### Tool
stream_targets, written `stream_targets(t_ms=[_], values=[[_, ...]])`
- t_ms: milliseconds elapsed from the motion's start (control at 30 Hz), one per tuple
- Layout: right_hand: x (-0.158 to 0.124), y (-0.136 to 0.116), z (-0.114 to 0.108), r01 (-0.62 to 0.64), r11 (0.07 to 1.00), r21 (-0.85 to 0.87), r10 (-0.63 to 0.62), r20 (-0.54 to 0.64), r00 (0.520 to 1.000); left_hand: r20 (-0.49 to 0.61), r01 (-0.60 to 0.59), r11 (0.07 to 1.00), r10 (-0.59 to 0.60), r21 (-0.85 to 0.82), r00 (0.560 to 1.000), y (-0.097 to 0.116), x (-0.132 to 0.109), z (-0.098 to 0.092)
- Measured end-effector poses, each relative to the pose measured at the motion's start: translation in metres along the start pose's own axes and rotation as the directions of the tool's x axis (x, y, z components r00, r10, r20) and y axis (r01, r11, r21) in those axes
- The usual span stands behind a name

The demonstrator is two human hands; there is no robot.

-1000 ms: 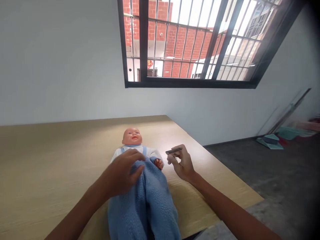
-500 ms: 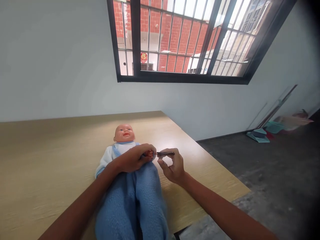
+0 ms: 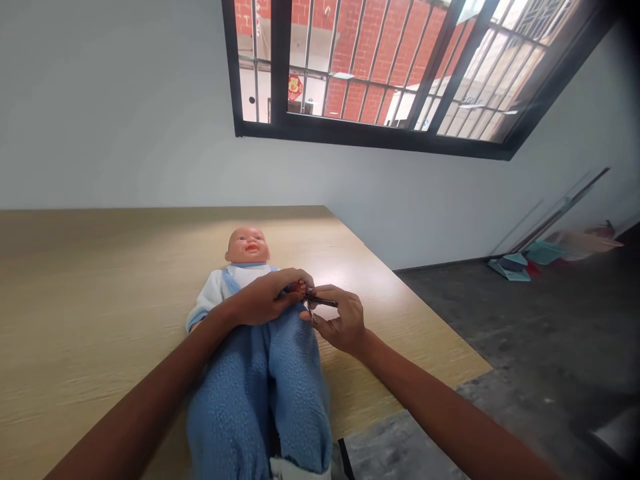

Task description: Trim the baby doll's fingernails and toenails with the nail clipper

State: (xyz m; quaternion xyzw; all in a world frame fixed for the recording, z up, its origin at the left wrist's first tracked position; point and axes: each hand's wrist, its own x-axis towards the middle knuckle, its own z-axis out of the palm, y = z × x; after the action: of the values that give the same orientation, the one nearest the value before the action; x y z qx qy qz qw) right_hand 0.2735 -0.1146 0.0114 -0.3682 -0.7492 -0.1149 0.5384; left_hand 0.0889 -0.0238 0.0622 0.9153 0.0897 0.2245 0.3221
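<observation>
A baby doll [image 3: 235, 380] in a white top and blue fleecy dungarees lies on its back, head towards the wall. My left hand [image 3: 267, 295] is closed round the doll's hand [image 3: 299, 287], whose small fingers poke out past my own. Between the thumb and fingers of my right hand [image 3: 346, 319] is a metal nail clipper [image 3: 325, 302], its lever angled away from its body. The clipper's tip is at the doll's fingers; whether it touches them I cannot tell.
The doll rests on a pale wooden table [image 3: 110, 280] set against a white wall, below a barred window [image 3: 373, 130]. Past the table's right edge is a dark floor [image 3: 500, 333]. A dustpan [image 3: 511, 267] and basins [image 3: 545, 251] stand by the far wall.
My right hand has brought the nail clipper left, up to the doll's fingers, and the clipper's lever now stands apart from its body. My left hand keeps its hold. The camera view has shifted slightly.
</observation>
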Motion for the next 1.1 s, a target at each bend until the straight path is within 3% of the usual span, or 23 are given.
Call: stream_targets(t_ms=[167,433,600,867,1100], values=[[0.001,-0.004,0.000,-0.013,1.000,-0.015,0.014,0.016,1.000,-0.003,0.007,1.000,-0.007,-0.003,1.000,-0.002,0.000,0.000],[0.011,-0.015,-0.003,-0.167,0.986,0.026,0.166,0.037,0.986,0.014,0.018,1.000,-0.017,-0.005,1.000,0.000,-0.001,-0.001],[0.020,-0.018,-0.005,-0.197,0.980,0.034,0.194,0.071,0.978,0.018,0.026,0.999,-0.027,0.021,0.999,0.000,0.000,0.000],[0.018,-0.017,-0.004,-0.101,0.995,-0.017,0.102,0.071,0.992,0.011,0.005,1.000,-0.005,0.018,1.000,-0.001,0.000,0.001],[0.013,-0.017,0.000,0.094,0.982,-0.163,-0.079,0.097,0.992,-0.006,0.000,1.000,0.000,-0.004,1.000,-0.005,-0.001,0.002]])
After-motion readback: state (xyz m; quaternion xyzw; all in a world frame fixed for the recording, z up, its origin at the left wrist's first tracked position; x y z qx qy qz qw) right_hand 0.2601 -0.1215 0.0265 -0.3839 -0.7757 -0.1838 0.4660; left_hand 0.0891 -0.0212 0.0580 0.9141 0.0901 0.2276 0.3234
